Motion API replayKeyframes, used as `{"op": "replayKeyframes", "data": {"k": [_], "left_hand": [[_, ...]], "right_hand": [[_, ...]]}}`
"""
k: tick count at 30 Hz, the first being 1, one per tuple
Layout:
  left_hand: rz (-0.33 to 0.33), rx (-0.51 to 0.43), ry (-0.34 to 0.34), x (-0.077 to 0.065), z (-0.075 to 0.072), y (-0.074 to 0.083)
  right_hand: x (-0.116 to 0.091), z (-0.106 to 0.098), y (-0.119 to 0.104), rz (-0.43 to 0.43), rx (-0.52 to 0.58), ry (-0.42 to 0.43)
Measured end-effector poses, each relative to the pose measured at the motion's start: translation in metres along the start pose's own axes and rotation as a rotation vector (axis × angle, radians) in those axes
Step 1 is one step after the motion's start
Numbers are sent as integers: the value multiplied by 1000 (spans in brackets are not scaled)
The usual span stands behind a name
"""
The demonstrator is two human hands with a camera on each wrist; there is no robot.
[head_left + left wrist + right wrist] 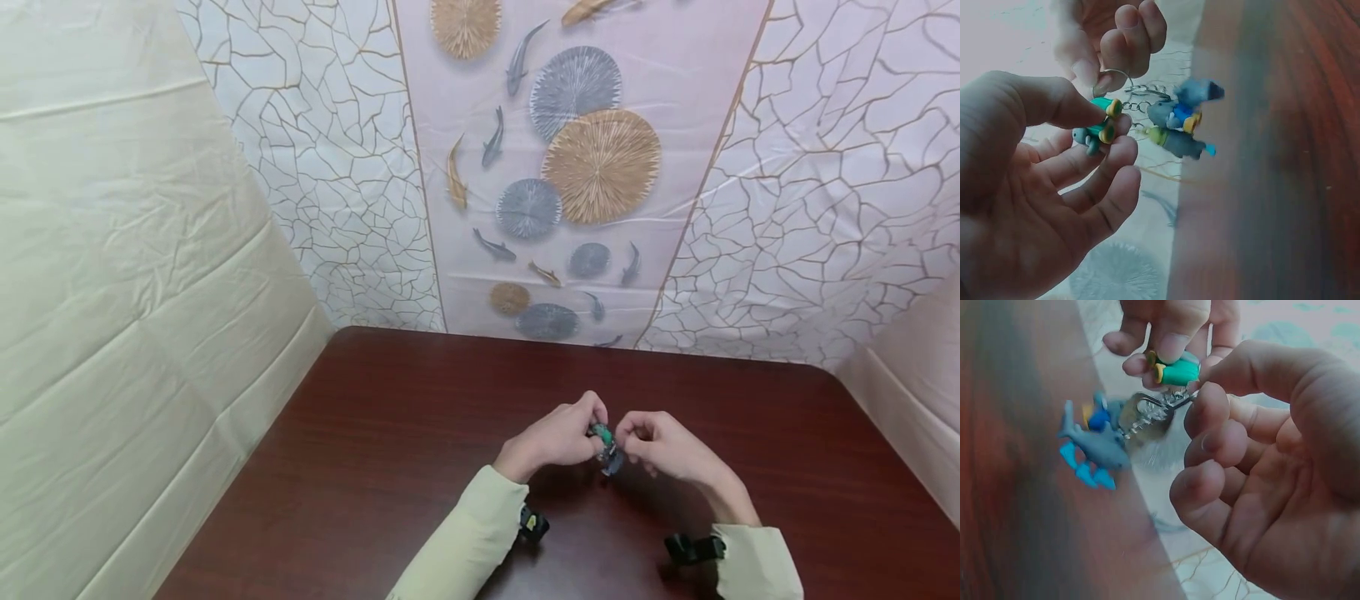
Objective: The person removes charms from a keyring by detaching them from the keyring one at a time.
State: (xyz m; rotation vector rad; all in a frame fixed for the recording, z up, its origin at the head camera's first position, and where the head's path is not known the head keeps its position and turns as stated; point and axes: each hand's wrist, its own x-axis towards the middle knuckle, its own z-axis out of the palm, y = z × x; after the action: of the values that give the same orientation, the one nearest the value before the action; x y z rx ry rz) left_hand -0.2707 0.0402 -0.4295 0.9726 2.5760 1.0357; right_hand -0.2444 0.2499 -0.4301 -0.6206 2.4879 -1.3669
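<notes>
Above the table my left hand (pixel 558 435) pinches a small green figurine charm (pixel 1093 132) with yellow feet, between thumb and fingers. My right hand (pixel 671 450), facing it, pinches the metal key ring (pixel 1127 76) between thumb and index fingertip. Short silver chains (pixel 1141 427) join the ring to several other charms, which dangle between and below the hands. One is a grey shark charm (pixel 1100 447) with bright blue parts; another is a grey figure (pixel 1163 112) in blue with yellow feet. A third charm (pixel 1175 142) is grey with a yellow-green end.
A dark reddish-brown table (pixel 375 433) lies under both hands. Behind it hangs a patterned cloth (pixel 480 283) with fish and round motifs, and a cream cloth (pixel 150 292) covers the left side. Dark wrist cameras (pixel 534 525) sit at both cuffs.
</notes>
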Motion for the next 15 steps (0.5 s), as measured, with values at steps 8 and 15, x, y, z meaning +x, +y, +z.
{"op": "replayKeyframes", "data": {"k": [8,15], "left_hand": [[31,-91,16,-12,-22,3],[82,-124,38,-24,-38,7]], "right_hand": [[0,0,-23,-111,44,12],[0,-1,-40,-172,59,42]]}}
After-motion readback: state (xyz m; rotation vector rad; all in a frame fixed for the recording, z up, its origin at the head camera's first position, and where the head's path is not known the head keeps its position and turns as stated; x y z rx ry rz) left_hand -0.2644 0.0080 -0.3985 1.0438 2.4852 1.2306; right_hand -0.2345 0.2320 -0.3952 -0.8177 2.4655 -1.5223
